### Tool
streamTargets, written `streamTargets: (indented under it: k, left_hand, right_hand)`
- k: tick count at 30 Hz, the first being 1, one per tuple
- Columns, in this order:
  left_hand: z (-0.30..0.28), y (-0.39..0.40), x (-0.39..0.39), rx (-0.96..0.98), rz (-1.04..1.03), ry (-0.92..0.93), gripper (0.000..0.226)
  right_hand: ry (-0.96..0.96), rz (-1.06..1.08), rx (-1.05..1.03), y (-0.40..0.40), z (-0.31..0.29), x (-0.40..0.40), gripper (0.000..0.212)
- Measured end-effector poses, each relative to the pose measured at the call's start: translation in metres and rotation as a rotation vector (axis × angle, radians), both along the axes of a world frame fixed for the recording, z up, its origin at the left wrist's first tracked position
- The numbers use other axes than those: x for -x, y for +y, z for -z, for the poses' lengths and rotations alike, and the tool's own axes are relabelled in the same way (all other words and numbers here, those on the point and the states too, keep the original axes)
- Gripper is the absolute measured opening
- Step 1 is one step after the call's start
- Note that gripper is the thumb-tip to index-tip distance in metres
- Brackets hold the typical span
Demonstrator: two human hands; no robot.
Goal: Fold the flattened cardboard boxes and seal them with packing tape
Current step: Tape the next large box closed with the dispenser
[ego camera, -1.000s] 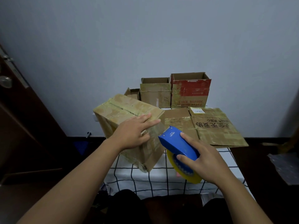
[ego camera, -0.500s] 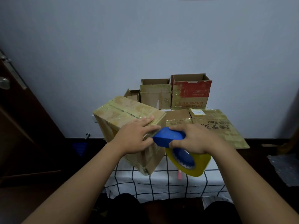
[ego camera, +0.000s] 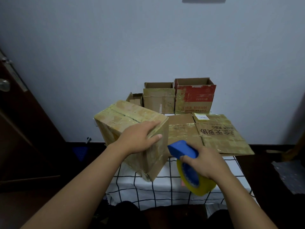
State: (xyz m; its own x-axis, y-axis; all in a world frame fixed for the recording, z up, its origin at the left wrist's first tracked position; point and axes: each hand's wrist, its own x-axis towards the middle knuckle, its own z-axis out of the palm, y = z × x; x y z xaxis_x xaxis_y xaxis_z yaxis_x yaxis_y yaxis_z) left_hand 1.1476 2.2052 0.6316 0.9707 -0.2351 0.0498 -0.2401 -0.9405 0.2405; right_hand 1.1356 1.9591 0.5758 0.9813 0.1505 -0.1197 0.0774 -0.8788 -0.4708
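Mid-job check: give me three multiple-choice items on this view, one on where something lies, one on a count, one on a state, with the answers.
1. Where does the flat cardboard lie?
A. on the table, right of the held box
B. on the floor
C. on top of the held box

2. How many open boxes stand by the wall?
A. one
B. three
C. five

3. What is the right hand doing?
A. resting open on the table
B. pressing the flat cardboard
C. gripping the tape dispenser

Answers:
1. A: it lies on the checked table, right of the held box.
2. B: small box, brown box and red box stand open.
3. C: its fingers curl round the blue tape dispenser, while the left hand holds the box.
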Motion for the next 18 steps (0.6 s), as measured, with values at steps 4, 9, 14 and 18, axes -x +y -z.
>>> streamTargets:
  k: [4, 9, 14, 18]
  left_hand:
    - [0.002, -0.022, -0.005, -0.043, -0.128, -0.078, 0.046]
    - [0.013, -0.041, -0.004, -0.154, -0.203, -0.18, 0.04]
    - [0.024, -0.049, -0.005, -0.206, -0.254, -0.247, 0.039]
    - [0.024, -0.049, -0.007, -0.229, -0.283, -0.197, 0.037]
  right_hand:
    - [-0.109, 0.127, -0.144, -0.002, 0.003, 0.008, 0.069]
    - [-0.16, 0.236, -0.251, 0.003, 0.014, 0.024, 0.071]
    - [-0.15, 0.253, -0.307, 0.008, 0.025, 0.034, 0.074]
    - [-0.137, 0.24, -0.273, 0.013, 0.026, 0.036, 0.073]
